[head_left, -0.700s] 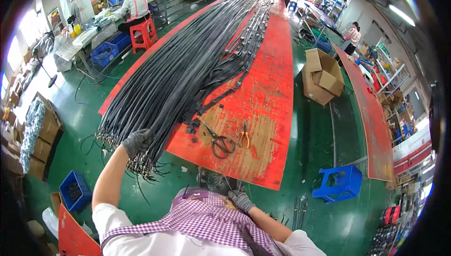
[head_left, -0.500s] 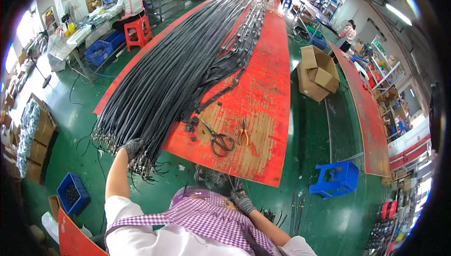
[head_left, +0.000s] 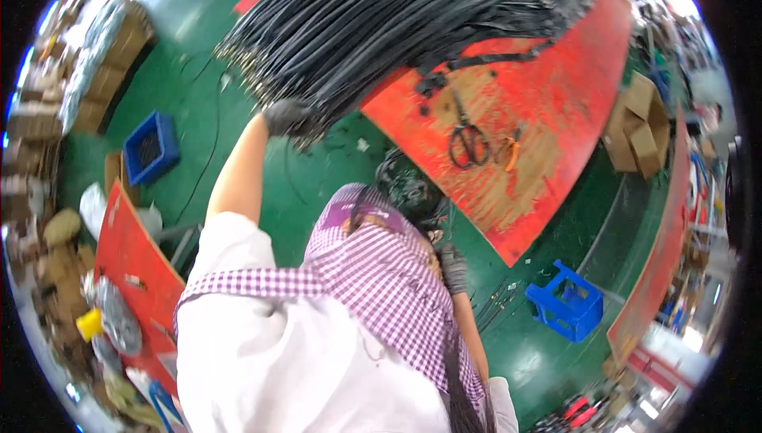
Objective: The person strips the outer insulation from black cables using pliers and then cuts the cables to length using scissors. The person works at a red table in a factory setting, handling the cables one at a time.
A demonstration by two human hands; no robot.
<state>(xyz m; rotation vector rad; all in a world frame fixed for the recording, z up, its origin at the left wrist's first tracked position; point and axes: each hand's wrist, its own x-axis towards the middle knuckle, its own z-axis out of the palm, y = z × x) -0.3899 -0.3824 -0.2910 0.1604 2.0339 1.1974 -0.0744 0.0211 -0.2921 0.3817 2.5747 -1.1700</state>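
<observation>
A thick spread of long black sleeved cables (head_left: 381,20) lies over the red table, its bare metal-tipped ends hanging past the near left edge. My left hand (head_left: 287,117), in a dark grey glove, is closed around part of those ends. Close to the right side of my checked apron is my right hand (head_left: 454,268), gloved too, with fingers curled; what they hold is too small and blurred to make out. On the table to the right of the cables lie black-handled scissors (head_left: 469,146) and orange-handled pliers (head_left: 513,151).
The worn red table (head_left: 548,187) ends in a corner ahead of my right hand. A blue stool (head_left: 565,302) and a cardboard box (head_left: 637,127) stand right. A blue crate (head_left: 150,147) sits on the green floor left, near another red board (head_left: 135,266). Dark tangled material (head_left: 409,183) lies below the table edge.
The view has tilted down and turned, so the table now slants to the upper right. My left hand stays at the cable ends; my right hand remains beside the apron.
</observation>
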